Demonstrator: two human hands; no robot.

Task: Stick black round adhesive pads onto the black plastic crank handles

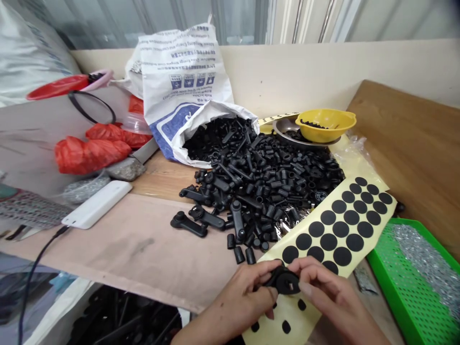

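Between my two hands is a black plastic part with a round disc end (288, 281), held above a yellow backing sheet (355, 262) of round black stickers. My left hand (239, 299) grips it from the left, thumb below and fingers curled over the top. At the right edge of the disc, the thumb and fingertips of my right hand (325, 290) pinch it. Just beyond my hands lie short black caps (239, 255) and black crank-like arms (189, 224), at the near edge of a large pile of black parts (273, 177).
A white sack (187, 62) spills black parts at the back. Behind the pile, a yellow bowl (327, 127) rests on a metal bowl (283, 127). A green basket (398, 268) of small metal pieces stands right. Left are a white power bank (97, 205) and red plastic bags (89, 154).
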